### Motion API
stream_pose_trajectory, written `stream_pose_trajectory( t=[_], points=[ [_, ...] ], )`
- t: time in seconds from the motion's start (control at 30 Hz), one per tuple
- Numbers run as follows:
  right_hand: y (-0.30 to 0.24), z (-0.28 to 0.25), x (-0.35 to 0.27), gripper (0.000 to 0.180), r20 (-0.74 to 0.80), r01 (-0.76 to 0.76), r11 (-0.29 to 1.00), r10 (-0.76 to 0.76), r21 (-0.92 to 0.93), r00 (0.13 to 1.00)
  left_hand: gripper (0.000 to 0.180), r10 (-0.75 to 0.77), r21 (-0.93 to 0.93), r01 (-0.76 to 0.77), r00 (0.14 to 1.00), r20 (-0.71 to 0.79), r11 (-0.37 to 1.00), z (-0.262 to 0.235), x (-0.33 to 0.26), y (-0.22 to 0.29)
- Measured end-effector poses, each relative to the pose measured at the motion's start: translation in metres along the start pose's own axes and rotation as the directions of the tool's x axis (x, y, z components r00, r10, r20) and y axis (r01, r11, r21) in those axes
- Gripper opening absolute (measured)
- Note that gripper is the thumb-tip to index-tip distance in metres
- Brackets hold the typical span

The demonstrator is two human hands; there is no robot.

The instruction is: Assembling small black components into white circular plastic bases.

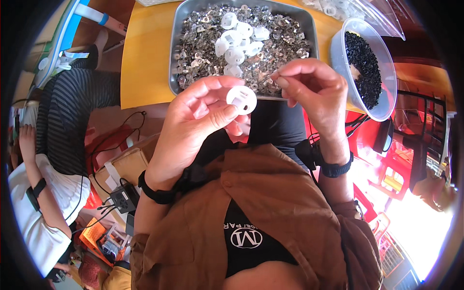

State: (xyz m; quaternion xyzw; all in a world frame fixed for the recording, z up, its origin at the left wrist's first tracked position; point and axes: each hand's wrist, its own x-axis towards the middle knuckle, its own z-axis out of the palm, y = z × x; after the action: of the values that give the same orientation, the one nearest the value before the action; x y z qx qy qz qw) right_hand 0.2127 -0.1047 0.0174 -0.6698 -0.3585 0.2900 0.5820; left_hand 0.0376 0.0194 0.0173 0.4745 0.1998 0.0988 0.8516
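Left hand (193, 116) pinching a white plastic disc (241, 99) between thumb and fingers.
Right hand (314, 89) is closing fingertips on a tiny metal piece (273, 76) above the metal tray (175, 58).

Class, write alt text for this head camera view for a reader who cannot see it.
A person's left hand holds a small white plastic disc while the right hand pinches a tiny metal piece beside it. Behind them, a yellow table carries a metal tray of small metal parts and a tub of black bits.
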Motion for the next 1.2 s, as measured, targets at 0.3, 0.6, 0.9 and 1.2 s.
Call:
stream_pose_trajectory(
  t=[0.3, 0.6, 0.9, 1.2],
  points=[
    [-0.011, 0.012, -0.016, 0.020, -0.046, 0.425, 0.905, -0.425, -0.009, 0.904, 0.038, -0.016, 0.039, 0.013, 0.997, 0.080, 0.999, 0.002, -0.004, -0.005],
    [-0.004, 0.022, -0.019, 0.024, 0.026, 0.546, 0.821, -0.550, -0.167, 0.835, 0.032, 0.018, -0.004, -0.018, 0.999, 0.037, 1.000, 0.013, -0.007, -0.005],
    [-0.010, 0.021, -0.023, 0.025, 0.111, 0.673, 0.639, -0.689, -0.372, 0.716, 0.029, 0.041, 0.167, -0.045, 0.999, 0.029, 0.985, 0.020, -0.011, -0.002],
    [-0.007, 0.023, -0.030, 0.022, -0.022, 0.578, 0.646, -0.676, -0.498, 0.737, 0.026, 0.145, 0.094, -0.137, 0.986, -0.078, 0.986, 0.031, -0.008, -0.013]
  ],
)
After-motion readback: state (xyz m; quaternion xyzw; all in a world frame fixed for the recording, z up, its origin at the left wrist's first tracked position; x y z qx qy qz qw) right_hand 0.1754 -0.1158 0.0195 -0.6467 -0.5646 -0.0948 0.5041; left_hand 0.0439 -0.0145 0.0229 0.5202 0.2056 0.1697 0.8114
